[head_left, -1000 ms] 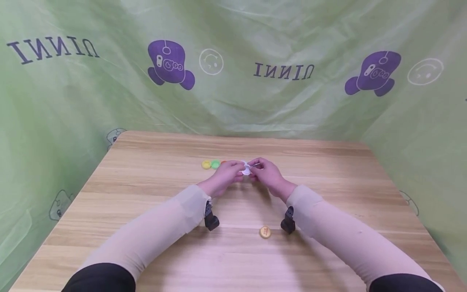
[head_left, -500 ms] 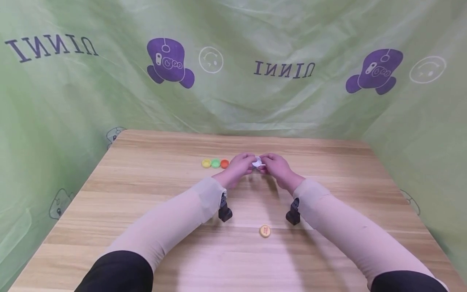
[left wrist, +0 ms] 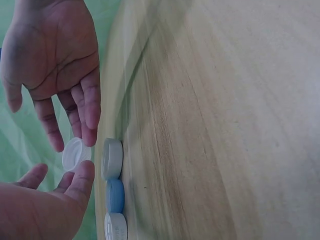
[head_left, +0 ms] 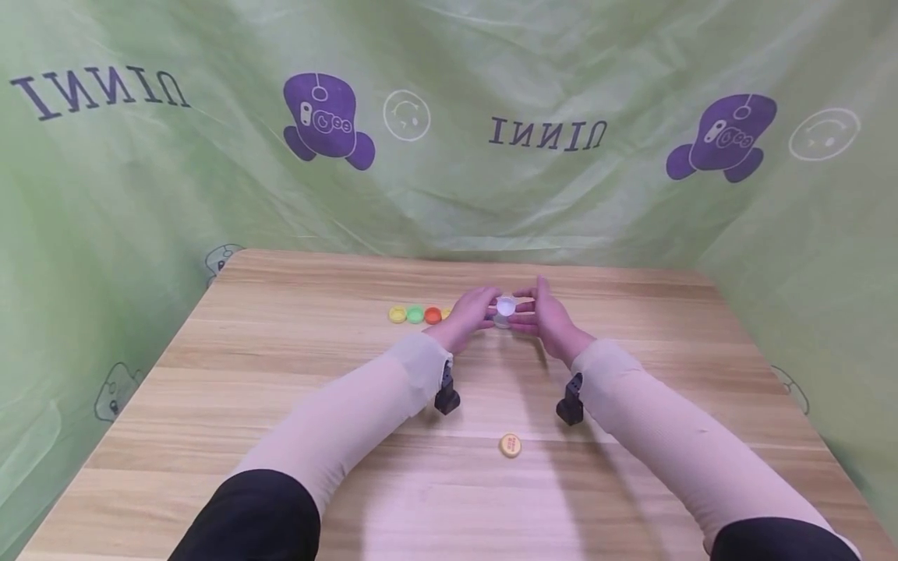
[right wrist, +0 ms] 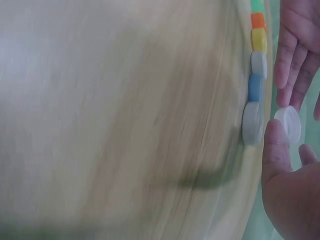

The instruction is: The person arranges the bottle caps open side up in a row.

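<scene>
A translucent white bottle cap (head_left: 506,305) is balanced upright between the fingertips of both hands, above the far part of the table. My left hand (head_left: 468,314) touches it from the left with extended fingers. On the other side my right hand (head_left: 557,323) has its thumb raised and its fingers stretched to the cap. In the left wrist view the cap (left wrist: 76,154) shows its hollow side. Just below the hands stand a large whitish cap (right wrist: 253,123), a blue cap (right wrist: 255,88) and a white cap (right wrist: 259,64), in one line on the wood.
The row continues left with a yellow cap (head_left: 446,313), a red-orange cap (head_left: 433,315), a green cap (head_left: 415,314) and another yellow cap (head_left: 397,314). A tan cap (head_left: 510,445) with red print lies nearer on the wooden table (head_left: 281,436). Green printed cloth (head_left: 449,202) hangs behind.
Both hands have shifted right along the row, uncovering the red-orange cap and part of a yellow one. The right hand's fingers have spread and straightened, and the cap now faces the head camera.
</scene>
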The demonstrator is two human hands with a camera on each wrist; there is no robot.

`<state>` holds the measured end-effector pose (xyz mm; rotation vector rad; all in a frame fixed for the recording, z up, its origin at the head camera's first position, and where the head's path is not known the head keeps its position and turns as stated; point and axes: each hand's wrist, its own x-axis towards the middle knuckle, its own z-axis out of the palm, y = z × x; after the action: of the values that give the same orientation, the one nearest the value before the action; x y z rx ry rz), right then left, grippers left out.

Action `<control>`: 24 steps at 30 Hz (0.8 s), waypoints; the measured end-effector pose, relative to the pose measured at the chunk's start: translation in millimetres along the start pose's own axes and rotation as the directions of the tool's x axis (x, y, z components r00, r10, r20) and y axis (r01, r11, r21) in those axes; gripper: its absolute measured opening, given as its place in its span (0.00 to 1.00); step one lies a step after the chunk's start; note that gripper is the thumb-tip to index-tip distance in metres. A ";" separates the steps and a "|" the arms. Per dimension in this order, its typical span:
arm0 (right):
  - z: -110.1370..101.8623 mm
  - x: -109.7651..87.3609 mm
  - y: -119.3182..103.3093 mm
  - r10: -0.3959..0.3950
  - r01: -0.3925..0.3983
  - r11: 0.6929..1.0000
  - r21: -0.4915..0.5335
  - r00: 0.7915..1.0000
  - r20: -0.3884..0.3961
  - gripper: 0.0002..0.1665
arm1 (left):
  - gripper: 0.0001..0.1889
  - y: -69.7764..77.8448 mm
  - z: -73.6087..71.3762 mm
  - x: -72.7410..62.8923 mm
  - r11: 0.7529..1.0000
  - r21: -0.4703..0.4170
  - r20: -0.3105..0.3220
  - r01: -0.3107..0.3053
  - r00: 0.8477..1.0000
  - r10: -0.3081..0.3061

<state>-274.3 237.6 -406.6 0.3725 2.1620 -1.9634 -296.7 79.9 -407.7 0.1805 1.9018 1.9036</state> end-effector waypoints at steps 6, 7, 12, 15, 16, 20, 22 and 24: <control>-11.0 2.0 1.6 -0.007 0.009 0.999 -0.044 1.000 0.028 0.48 | 0.26 1.9 7.8 3.5 0.999 0.038 0.011 -0.005 1.000 0.005; -12.4 2.8 1.8 -0.001 0.002 0.999 -0.046 1.000 0.028 0.47 | 0.26 2.2 10.1 3.9 0.999 0.039 0.016 -0.006 1.000 0.006; -17.6 7.5 2.7 0.036 -0.035 0.998 -0.051 0.999 0.007 0.43 | 0.25 0.7 21.1 8.5 1.000 0.013 0.039 -0.015 0.999 0.015; -21.0 10.3 3.7 0.043 -0.044 0.997 -0.058 0.999 -0.005 0.42 | 0.24 -0.6 26.5 11.9 0.999 0.020 0.043 -0.024 0.999 0.023; -22.4 11.2 4.2 0.046 -0.047 0.997 -0.059 0.999 -0.009 0.41 | 0.23 -0.5 28.0 12.8 0.999 0.030 0.045 -0.030 0.999 0.029; -27.3 14.0 7.3 0.056 -0.057 0.996 -0.069 0.998 -0.014 0.41 | 0.22 0.2 32.9 13.9 0.996 0.077 0.071 -0.041 0.997 0.035; -29.4 14.7 8.4 0.063 -0.064 0.994 -0.089 0.998 -0.010 0.40 | 0.22 0.0 35.0 13.3 0.995 0.097 0.076 -0.033 0.997 0.026; -31.0 15.0 8.2 0.071 -0.071 0.991 -0.111 0.997 -0.001 0.40 | 0.23 -0.6 36.4 12.9 0.994 0.105 0.080 -0.016 0.997 0.008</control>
<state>-285.2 269.9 -415.9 0.4219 2.2118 -1.7965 -293.8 118.4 -409.4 0.2971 1.9529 1.7769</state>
